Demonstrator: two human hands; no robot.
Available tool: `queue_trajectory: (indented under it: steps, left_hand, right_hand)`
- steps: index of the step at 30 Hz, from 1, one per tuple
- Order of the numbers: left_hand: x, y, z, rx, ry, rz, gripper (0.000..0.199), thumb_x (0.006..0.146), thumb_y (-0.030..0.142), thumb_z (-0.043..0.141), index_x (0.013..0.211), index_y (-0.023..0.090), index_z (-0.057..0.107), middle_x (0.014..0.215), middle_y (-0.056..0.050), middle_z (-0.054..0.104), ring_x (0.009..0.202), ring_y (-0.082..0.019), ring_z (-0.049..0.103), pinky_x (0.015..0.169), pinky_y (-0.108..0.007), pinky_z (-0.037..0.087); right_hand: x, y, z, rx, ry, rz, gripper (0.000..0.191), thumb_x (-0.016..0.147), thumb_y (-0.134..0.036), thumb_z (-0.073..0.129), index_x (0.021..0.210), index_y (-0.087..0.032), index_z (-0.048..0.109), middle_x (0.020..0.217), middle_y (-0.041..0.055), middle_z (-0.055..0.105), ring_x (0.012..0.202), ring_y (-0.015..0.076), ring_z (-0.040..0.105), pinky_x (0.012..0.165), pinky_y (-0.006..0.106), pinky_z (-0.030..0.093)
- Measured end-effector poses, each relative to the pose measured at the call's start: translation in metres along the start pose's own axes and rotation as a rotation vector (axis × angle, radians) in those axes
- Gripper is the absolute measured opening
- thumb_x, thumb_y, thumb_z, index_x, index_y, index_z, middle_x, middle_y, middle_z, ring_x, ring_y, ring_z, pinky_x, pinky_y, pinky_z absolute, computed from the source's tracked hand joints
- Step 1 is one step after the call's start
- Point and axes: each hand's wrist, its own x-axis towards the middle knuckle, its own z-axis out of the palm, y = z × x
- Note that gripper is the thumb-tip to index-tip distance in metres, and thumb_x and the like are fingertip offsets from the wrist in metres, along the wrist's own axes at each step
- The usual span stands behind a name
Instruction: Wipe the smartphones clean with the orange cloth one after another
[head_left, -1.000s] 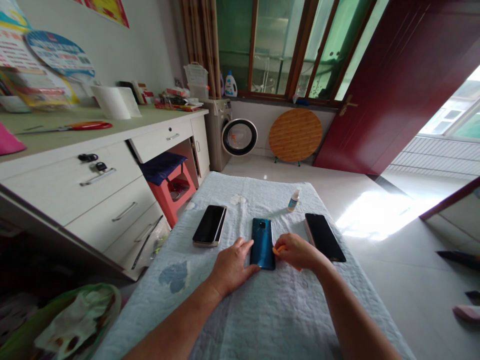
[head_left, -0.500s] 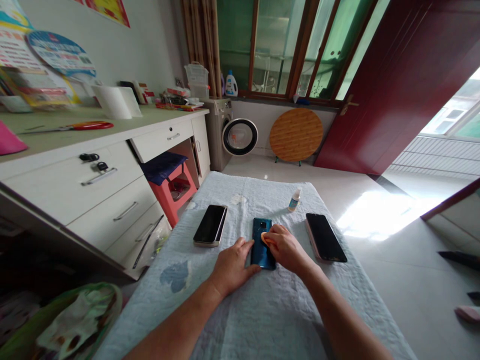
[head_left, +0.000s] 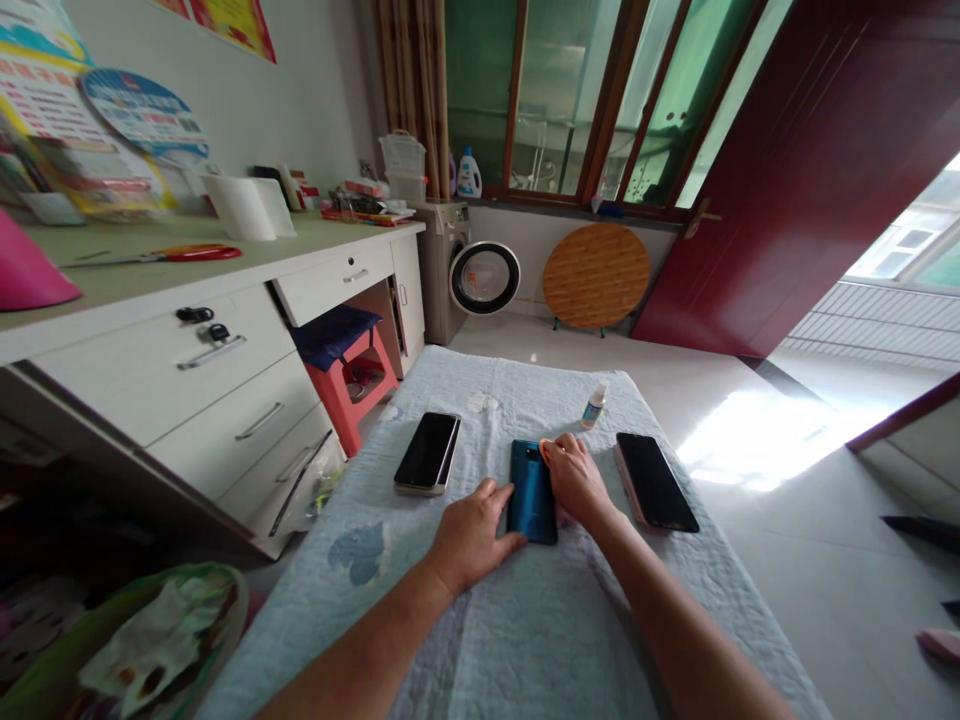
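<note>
A blue phone (head_left: pixel 532 505) lies back side up on the light blue cloth (head_left: pixel 480 630), its camera patch at the far end. My left hand (head_left: pixel 471 535) rests at the phone's left edge, thumb and fingers spread apart and touching it. At the upper right edge, my right hand (head_left: pixel 579 478) pinches a small orange pad (head_left: pixel 546 452) against the phone. Left of the hands lie stacked phones (head_left: pixel 429 452) with a black screen on top. Another dark-screened phone (head_left: pixel 656 482) lies to the right. A small spray bottle (head_left: pixel 594 407) stands beyond my right hand.
A white desk (head_left: pixel 225 390) with drawers runs along the left, a red stool (head_left: pixel 358 390) under it. Past the cloth are a washing machine (head_left: pixel 442 270) with its door open and a round wooden tabletop (head_left: pixel 596 275). A green basket (head_left: pixel 238 610) is at the lower left.
My right hand has moved slightly up and right with the orange pad, from the phone's back to its upper right edge. My left hand stays by the phone. The view has shifted slightly.
</note>
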Motion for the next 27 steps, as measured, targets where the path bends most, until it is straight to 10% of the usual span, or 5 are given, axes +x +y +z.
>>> queue_trajectory:
  steps: [27]
  left_hand:
    - [-0.004,0.01,-0.005,0.061,-0.047,-0.036,0.058,0.082,0.052,0.059,0.132,0.026,0.047,0.113,-0.006,0.056,0.099,-0.025,0.062,0.085,-0.032,0.048]
  right_hand:
    - [0.057,-0.024,-0.003,-0.001,-0.164,-0.023,0.031,0.085,-0.013,0.043,0.099,-0.022,0.069,0.101,0.0105,0.057,0.095,0.0232,0.048,0.075,0.029,0.035]
